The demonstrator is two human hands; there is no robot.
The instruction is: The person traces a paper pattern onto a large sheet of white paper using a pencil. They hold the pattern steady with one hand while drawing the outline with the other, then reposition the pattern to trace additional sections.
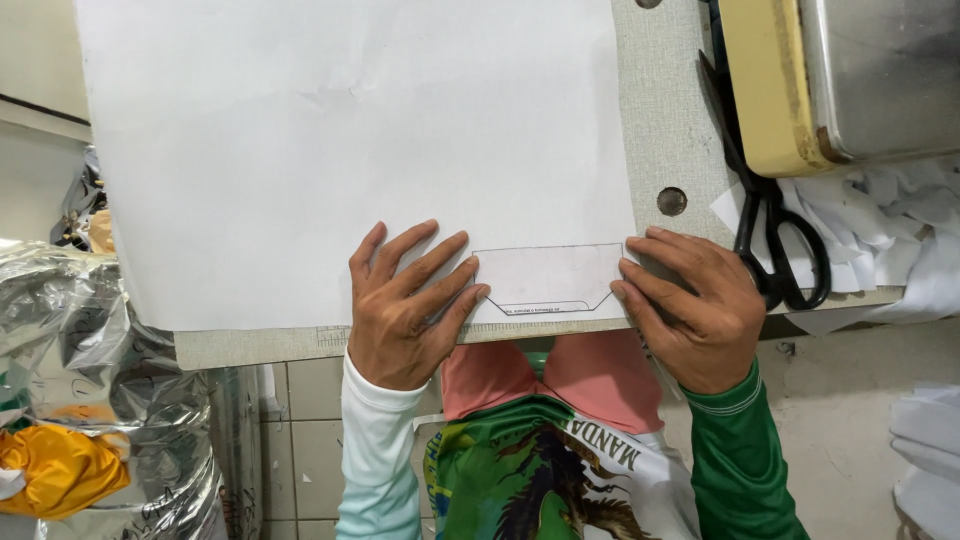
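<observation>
I kept my left hand (405, 310) flat, fingers spread, on the sheet (340, 150) at the desk's (665, 120) near edge, pinning it against sliding. My right hand (695, 305), fingers together and gripping nothing, braced the sheet's right edge. Between both hands lay the template (545, 280), flush with the near edge. Scissors (775, 235) rested toward the right edge, within reach.

White paper sheet (330, 140) is running off the top edge. Sewing machine (840, 80) is getting cropped top and right. Scissors (770, 220) blades are hiding under it. Template (545, 282) print is reading too small. Foil bag (90, 400) is exiting left.
</observation>
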